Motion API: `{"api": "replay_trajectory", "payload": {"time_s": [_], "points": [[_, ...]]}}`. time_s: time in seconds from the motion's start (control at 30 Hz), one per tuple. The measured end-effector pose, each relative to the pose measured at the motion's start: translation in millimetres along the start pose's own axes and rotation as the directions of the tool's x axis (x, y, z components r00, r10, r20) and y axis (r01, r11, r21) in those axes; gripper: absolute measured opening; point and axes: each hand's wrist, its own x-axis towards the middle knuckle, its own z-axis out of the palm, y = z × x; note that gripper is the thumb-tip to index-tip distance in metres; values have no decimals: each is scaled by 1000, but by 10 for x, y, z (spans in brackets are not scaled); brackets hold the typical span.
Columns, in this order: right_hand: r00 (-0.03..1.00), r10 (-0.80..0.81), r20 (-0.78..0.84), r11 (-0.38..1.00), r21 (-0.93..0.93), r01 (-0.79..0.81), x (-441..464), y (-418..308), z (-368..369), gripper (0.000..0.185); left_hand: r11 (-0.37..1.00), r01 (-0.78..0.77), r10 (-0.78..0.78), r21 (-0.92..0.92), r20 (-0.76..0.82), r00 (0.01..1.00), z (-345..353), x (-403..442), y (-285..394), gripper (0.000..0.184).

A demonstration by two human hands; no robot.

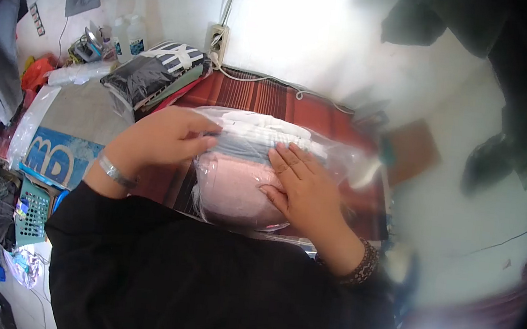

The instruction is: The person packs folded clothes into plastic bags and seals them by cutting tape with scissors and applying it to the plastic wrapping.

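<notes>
- You are using two hands, one left (pixel 180 136) and one right (pixel 300 178).
- You are facing two packs of cloth, one near (pixel 235 193) and one far (pixel 150 82).
- You are wearing one bracelet (pixel 116 173).
- You are showing one patterned cuff (pixel 365 265).
- Two bottles are standing ahead to your left, one left (pixel 120 40) and one right (pixel 137 37).
- One socket strip (pixel 219 39) is hanging on your wall (pixel 309 34).
- One green basket (pixel 32 214) is sitting at your left.
- One orange bag (pixel 39 70) is lying farther off.
</notes>
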Motion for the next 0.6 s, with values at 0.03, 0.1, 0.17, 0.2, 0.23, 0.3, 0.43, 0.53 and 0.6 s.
{"api": "replay_trajectory", "payload": {"time_s": [0.03,0.1,0.17,0.2,0.23,0.3,0.43,0.53,0.6], "points": [[1000,8,-10,1000,-2,-8,-10,0,-3,54,991,-77,60,-107,-148,987,27,-61,33,32],[1000,-5,-25,1000,-17,5,-36,-1,11,55,991,-113,126,68,-247,961,6,-133,233,36],[999,7,-34,1000,-19,-7,-37,14,37,55,966,-125,197,227,-332,922,65,-69,491,42],[999,5,-36,1000,-24,-6,-46,20,41,55,917,-247,347,313,-322,881,151,30,652,49],[999,5,-34,1000,-26,-6,-55,16,44,55,845,-358,489,397,-302,818,213,85,754,57],[1000,9,-14,999,-35,-9,-53,11,38,56,854,-279,404,439,-224,887,427,115,730,61],[998,42,-38,999,-26,-43,-94,23,40,56,914,-53,146,402,-204,968,533,41,694,63],[998,36,-60,999,-8,-36,-123,-9,53,57,864,148,-58,481,-197,979,494,-89,824,65],[998,10,-63,1000,-17,-11,-124,-20,40,57,801,194,-105,566,-187,977,432,-105,980,66]]}}
